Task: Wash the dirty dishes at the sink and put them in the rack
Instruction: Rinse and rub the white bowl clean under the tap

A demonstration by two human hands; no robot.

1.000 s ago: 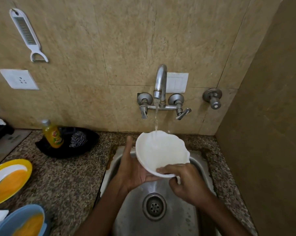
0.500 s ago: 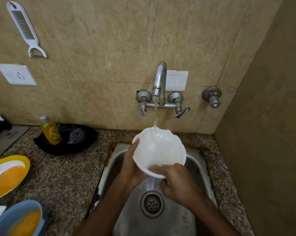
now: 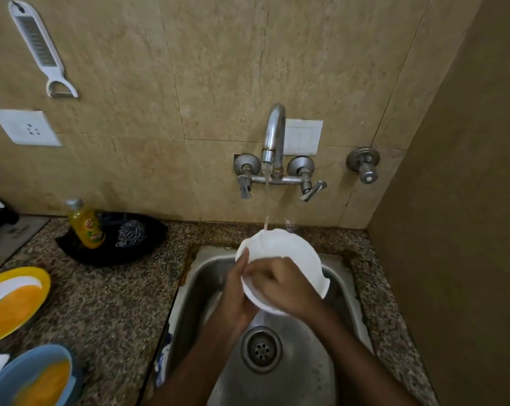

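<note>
One bowl (image 3: 288, 244), two plates (image 3: 13, 300) (image 3: 34, 376) (dirty), one bottle (image 3: 85, 225).

I'm looking into a home kitchen. A steel sink (image 3: 206, 276) sits at 6 o'clock, set in a speckled granite counter (image 3: 116, 303), and a wall tap (image 3: 274, 133) runs above it at 12. A grater (image 3: 38, 45) hangs on the beige tiled wall (image 3: 204, 68) at 10. A dish-soap bottle (image 3: 85, 227) and steel scrubber (image 3: 130, 232) stand at 9. A food-smeared yellow plate (image 3: 42, 282) and blue bowl (image 3: 1, 385) lie at 8.
</note>
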